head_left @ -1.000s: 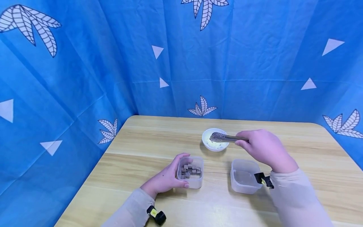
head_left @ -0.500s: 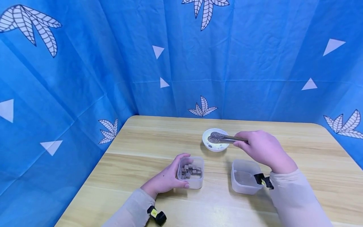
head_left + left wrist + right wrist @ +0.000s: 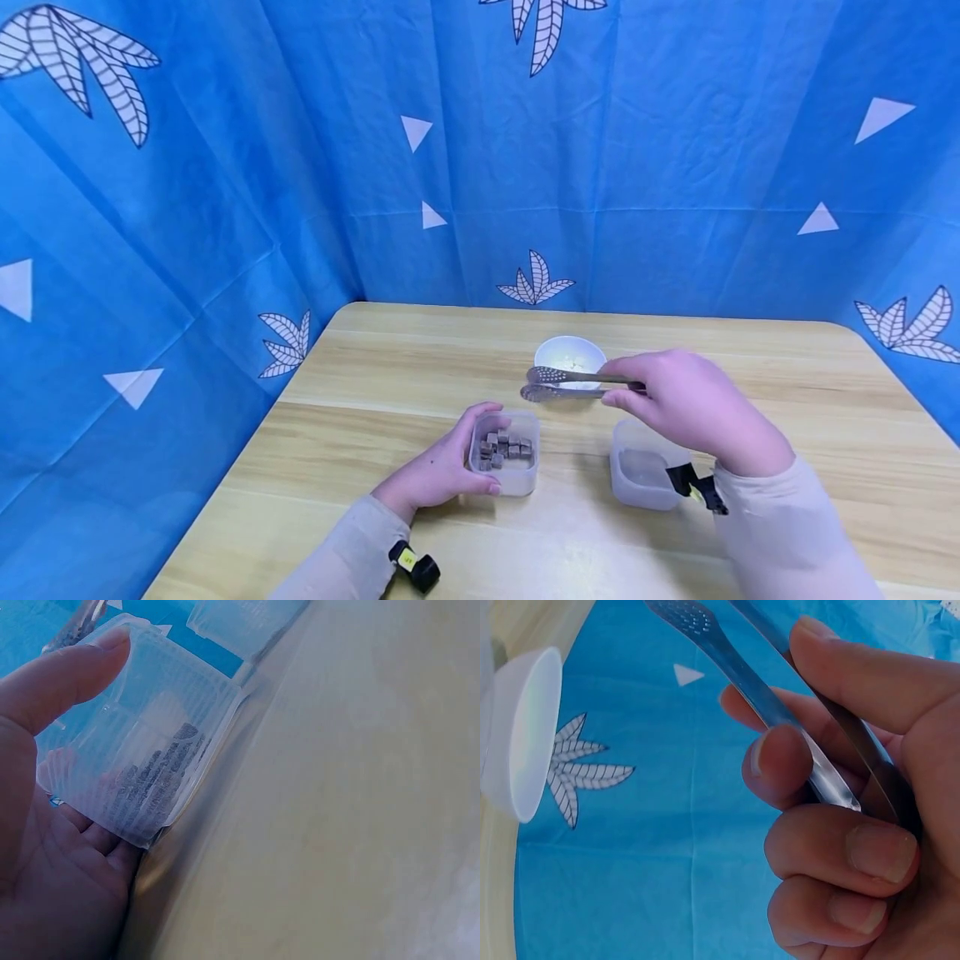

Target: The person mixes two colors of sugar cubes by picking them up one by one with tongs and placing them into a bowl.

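Note:
My left hand grips a clear plastic container on the table, thumb on the near side and fingers round the far side. Several small grey-brown cubes lie inside it. My right hand holds metal tongs with perforated heads, thumb and fingers on the two arms. The tongs' heads stand apart, near the front left rim of a white bowl, and I see nothing between them. Pale bits show in the bowl, partly hidden by the tongs. In the right wrist view the tong arms are spread.
A second clear container stands under my right forearm, partly covered by the wrist camera strap. The wooden table ends at a blue patterned curtain behind and at the left.
My right hand has drawn the tongs out of the bowl, toward the left container and nearer to me. The tongs' heads have spread apart. My left hand stays on its container.

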A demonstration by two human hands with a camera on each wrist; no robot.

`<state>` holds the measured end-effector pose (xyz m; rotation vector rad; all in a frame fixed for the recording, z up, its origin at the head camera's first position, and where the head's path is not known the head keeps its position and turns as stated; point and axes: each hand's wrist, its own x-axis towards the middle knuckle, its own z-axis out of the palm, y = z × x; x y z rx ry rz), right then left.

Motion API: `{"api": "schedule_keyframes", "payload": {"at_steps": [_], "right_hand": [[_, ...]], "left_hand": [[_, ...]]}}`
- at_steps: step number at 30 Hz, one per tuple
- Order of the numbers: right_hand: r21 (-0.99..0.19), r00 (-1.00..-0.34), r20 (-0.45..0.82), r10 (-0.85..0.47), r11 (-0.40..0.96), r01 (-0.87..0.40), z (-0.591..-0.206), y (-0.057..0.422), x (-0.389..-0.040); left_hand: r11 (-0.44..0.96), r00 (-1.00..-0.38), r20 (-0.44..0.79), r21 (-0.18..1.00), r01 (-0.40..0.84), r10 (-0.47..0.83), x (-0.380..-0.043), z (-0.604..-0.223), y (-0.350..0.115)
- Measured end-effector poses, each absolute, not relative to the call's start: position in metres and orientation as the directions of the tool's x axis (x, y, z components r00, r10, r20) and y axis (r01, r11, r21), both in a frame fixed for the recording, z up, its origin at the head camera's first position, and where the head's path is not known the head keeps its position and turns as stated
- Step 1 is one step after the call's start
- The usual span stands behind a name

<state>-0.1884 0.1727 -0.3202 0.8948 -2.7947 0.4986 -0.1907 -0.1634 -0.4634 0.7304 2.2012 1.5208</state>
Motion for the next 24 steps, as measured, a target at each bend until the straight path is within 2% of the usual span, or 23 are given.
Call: {"api": "schedule_keyframes", "payload": {"at_steps": [11, 24], "right_hand": [[-0.176, -0.716, 0.241, -0.655, 0.697, -0.696, -0.333, 0.144, -0.181], [-0.007, -0.757, 0.241, -0.607, 0.779, -0.627, -0.346, 0.114, -0.168]], "left_hand": [[0.308, -0.817, -0.031, 0.934, 0.182, 0.575, -0.189, -0.462, -0.164], [0.311, -0.815, -0.038, 0.933, 0.178, 0.579, -0.190, -0.463, -0.165]]}}
